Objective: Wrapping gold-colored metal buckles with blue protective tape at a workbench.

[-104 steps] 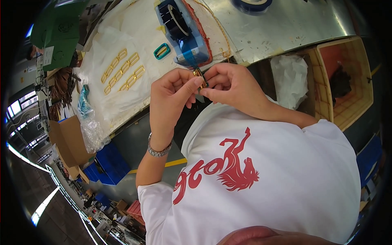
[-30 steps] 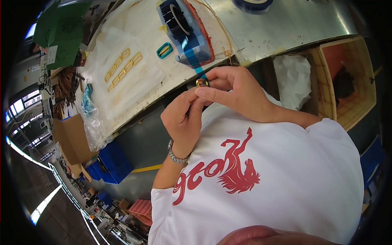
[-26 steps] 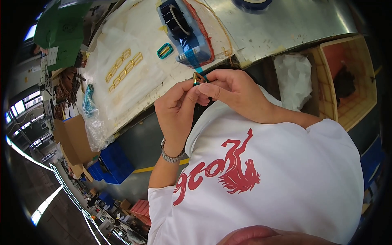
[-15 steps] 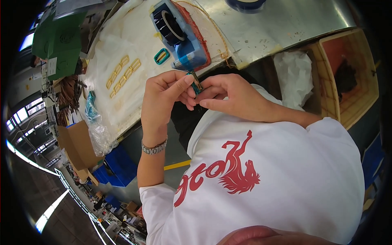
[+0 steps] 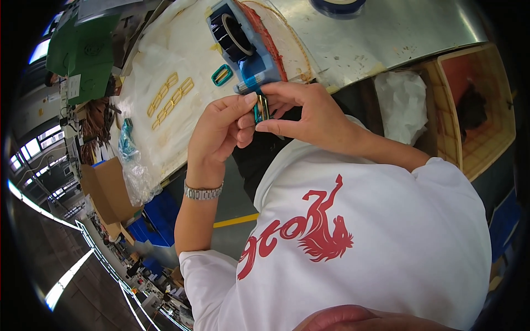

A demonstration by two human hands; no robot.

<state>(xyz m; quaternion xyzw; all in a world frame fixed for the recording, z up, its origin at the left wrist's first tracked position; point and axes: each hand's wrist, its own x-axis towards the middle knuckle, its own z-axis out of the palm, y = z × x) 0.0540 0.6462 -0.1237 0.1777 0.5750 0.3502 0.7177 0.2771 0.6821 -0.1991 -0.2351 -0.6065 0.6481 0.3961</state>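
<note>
A metal-topped workbench [image 5: 386, 33] is covered at left by a white sheet [image 5: 165, 66]. A blue tape dispenser [image 5: 243, 44], gold buckles [image 5: 168, 99] and a teal buckle [image 5: 222, 75] are laid there.

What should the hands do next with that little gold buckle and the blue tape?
Probably pull the blue tape a little further off the tape dispenser and press it around the gold buckle. The left hand and right hand both pinch the buckle right under the dispenser, and some blue already shows on it, while bare buckles lie in rows on the table.
</note>
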